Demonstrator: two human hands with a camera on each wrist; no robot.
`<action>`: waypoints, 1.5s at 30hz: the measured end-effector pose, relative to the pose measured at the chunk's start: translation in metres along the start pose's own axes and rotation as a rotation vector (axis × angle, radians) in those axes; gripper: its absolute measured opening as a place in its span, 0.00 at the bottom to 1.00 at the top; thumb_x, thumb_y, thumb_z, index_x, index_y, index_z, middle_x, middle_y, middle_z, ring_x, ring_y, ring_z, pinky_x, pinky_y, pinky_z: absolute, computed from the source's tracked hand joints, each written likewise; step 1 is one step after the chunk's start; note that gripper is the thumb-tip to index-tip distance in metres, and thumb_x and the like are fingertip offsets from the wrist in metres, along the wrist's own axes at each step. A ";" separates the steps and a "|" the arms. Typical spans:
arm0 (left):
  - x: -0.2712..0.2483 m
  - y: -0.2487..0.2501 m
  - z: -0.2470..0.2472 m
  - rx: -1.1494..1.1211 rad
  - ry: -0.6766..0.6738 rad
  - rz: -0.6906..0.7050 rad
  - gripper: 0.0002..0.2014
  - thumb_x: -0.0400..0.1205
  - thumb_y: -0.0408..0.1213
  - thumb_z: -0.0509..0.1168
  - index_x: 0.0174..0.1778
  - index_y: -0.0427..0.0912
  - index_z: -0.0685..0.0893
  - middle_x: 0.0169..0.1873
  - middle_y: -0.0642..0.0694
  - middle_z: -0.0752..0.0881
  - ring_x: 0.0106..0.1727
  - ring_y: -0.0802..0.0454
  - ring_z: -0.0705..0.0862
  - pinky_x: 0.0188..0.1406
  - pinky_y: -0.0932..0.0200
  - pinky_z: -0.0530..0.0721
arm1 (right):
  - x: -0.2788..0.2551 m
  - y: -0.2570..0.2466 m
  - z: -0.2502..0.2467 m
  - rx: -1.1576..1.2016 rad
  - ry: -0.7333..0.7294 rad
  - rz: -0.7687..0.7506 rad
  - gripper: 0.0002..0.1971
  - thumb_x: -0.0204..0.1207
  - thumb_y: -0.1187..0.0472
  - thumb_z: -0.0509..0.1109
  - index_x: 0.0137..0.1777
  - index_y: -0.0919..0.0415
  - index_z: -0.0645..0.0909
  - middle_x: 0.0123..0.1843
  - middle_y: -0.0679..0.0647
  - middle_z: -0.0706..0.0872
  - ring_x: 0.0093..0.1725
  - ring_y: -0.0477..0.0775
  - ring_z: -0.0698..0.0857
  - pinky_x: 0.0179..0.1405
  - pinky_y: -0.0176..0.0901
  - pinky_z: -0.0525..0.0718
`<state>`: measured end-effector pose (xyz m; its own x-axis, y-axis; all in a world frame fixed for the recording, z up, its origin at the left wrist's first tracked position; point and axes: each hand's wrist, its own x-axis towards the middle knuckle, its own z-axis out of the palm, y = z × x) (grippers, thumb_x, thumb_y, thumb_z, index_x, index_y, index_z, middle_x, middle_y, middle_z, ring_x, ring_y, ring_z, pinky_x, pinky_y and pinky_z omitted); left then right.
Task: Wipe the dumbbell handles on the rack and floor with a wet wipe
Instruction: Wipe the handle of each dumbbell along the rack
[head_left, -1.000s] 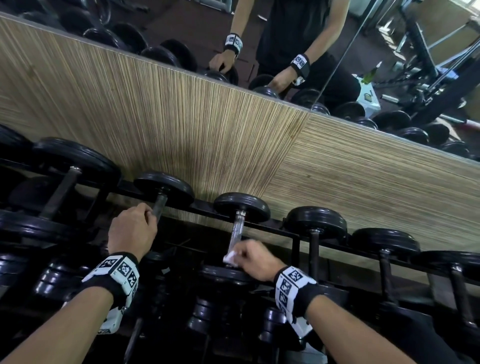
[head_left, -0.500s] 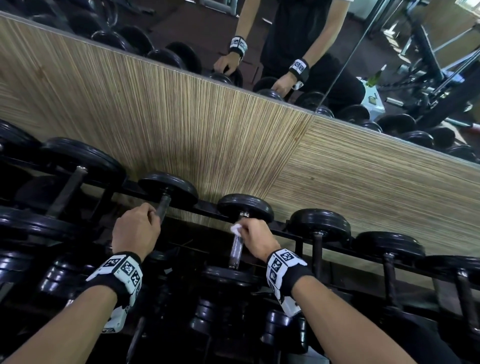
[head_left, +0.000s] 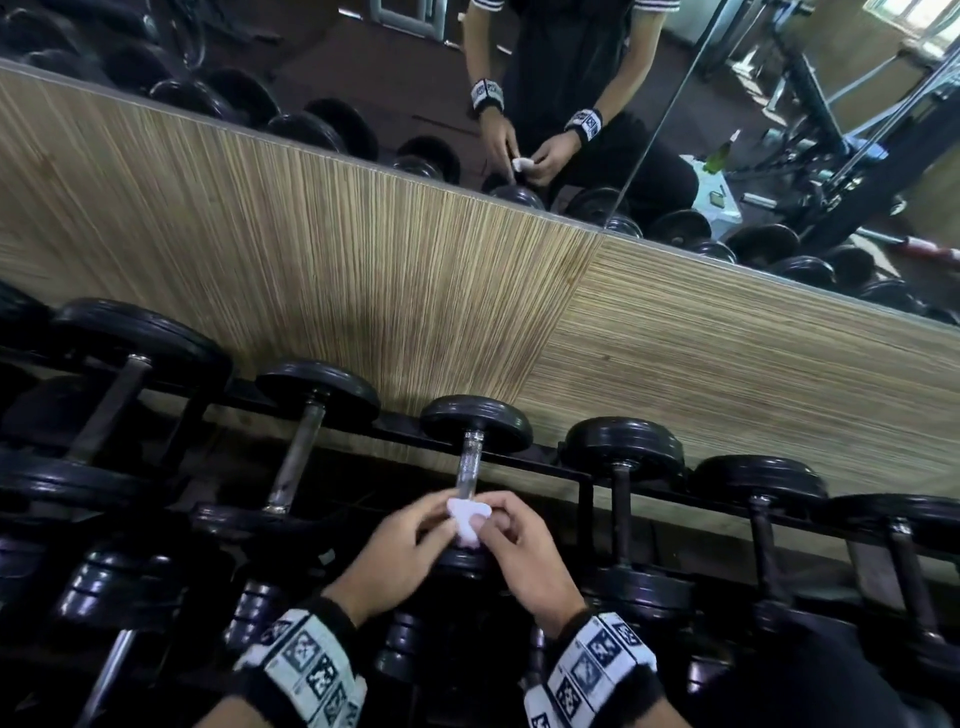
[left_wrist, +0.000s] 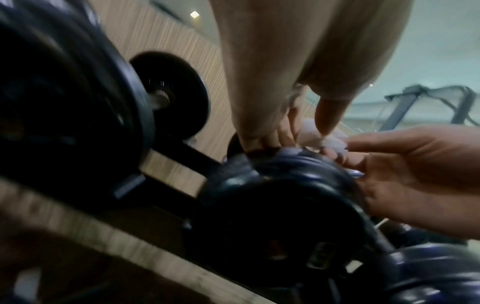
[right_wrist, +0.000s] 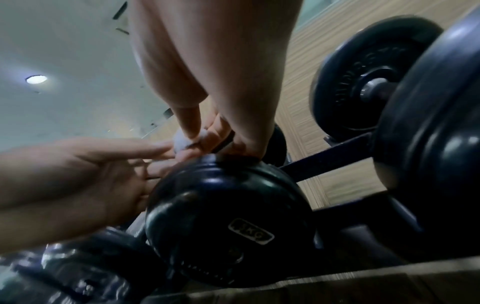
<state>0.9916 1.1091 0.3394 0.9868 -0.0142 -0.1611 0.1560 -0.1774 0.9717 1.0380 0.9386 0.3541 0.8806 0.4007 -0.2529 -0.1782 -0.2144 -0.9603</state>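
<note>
wipe: bunched wet wipe (head_left: 467, 521) pinched between both hands, just above the near weight plate (right_wrist: 223, 216)
right hand (head_left: 524, 551): thumb and fingers pinching it
left hand (head_left: 395, 545): fingertips pinching it too
step: probably refolding, mid-rack
next: wrap it round a handle (head_left: 466, 465) just ahead

A crumpled white wet wipe (head_left: 467, 521) sits at the near end of a shiny dumbbell handle (head_left: 466, 464) (black weights) on the rack (head_left: 582, 475).

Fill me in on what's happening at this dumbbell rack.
A person is cleaning dumbbells on the rack. Both hands meet over the near end of one dumbbell's handle: the right hand pinches a small white wipe, and the left hand reaches its fingers to it. The wipe is off the handle.
</note>
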 end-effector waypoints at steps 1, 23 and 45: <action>0.002 0.002 0.009 -0.076 -0.047 0.007 0.14 0.86 0.29 0.64 0.64 0.49 0.84 0.57 0.56 0.90 0.63 0.60 0.86 0.67 0.69 0.77 | -0.003 -0.004 -0.003 0.083 0.009 0.009 0.08 0.84 0.72 0.66 0.60 0.69 0.80 0.37 0.53 0.89 0.38 0.44 0.86 0.44 0.31 0.82; 0.083 -0.005 0.001 0.718 0.104 0.094 0.11 0.85 0.40 0.65 0.42 0.40 0.89 0.33 0.44 0.89 0.39 0.41 0.86 0.37 0.52 0.74 | -0.018 0.036 -0.090 -1.151 0.580 0.083 0.05 0.80 0.54 0.69 0.48 0.51 0.86 0.28 0.49 0.87 0.33 0.55 0.88 0.39 0.49 0.82; 0.068 -0.031 -0.017 0.398 -0.214 -0.296 0.09 0.84 0.37 0.68 0.39 0.48 0.91 0.42 0.50 0.93 0.47 0.61 0.89 0.54 0.66 0.79 | -0.021 0.031 -0.087 -1.207 0.639 0.019 0.06 0.66 0.61 0.83 0.38 0.56 0.88 0.20 0.53 0.81 0.20 0.59 0.81 0.26 0.45 0.81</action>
<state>1.0544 1.1302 0.3014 0.8659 -0.1002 -0.4900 0.3566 -0.5633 0.7454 1.0521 0.8461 0.3402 0.9886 -0.0180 0.1492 0.0086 -0.9844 -0.1755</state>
